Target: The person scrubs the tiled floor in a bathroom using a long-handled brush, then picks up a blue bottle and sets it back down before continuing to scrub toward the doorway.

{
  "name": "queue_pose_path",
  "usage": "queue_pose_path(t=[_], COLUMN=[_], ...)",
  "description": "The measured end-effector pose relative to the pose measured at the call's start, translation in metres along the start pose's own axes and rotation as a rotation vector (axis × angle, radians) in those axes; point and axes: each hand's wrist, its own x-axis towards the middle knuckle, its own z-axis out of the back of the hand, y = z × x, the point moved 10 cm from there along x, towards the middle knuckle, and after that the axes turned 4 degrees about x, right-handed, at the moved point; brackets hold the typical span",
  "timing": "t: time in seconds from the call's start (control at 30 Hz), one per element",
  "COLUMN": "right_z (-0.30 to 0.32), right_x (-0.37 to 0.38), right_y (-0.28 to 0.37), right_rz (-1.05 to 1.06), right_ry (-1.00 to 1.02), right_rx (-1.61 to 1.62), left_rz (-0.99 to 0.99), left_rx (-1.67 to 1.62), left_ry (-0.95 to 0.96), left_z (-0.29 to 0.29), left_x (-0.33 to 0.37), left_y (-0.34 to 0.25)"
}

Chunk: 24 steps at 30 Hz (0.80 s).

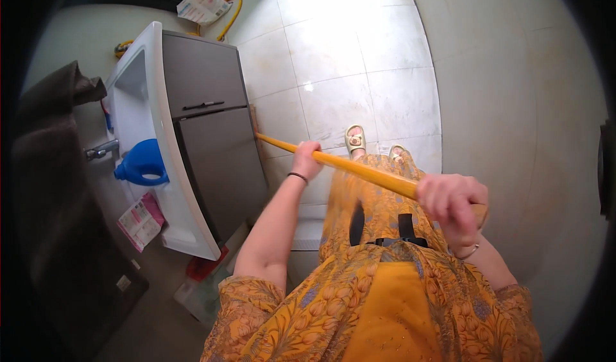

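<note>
Both of my hands grip a long yellow pole [369,175] that slants across in front of my body. My left hand [307,161] is closed around its middle part, with a dark band on the wrist. Close to the pole's upper end, my right hand [453,205] wraps it tightly; a thin bracelet circles that wrist. The far end runs down to the left, to the foot of a grey cabinet [221,150]. Whatever is fixed to that end is hidden at the cabinet's base, so I cannot tell what kind of tool it is.
Left, a white sink [158,99] tops the cabinet, holding a blue jug [142,163] near a metal tap [102,149]. A pink-and-white packet [142,222] lies by it. A dark cloth [58,169] hangs beyond. White floor tiles [333,60] meet a wall [507,99] at right.
</note>
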Motion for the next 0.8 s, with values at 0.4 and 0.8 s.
queue_pose_path(t=[0.4,0.8], right_z=[-0.015,-0.005], right_x=[0.000,-0.012], right_y=[0.024,0.083], right_rz=[0.125,0.113], right_ry=[-0.018,-0.088], right_rx=[0.048,-0.046], left_rz=[-0.088,-0.168], left_rx=[-0.063,-0.146], left_ry=[0.024,-0.018], left_z=[0.008,-0.004], left_x=[0.007,0.010], left_y=[-0.014,-0.075])
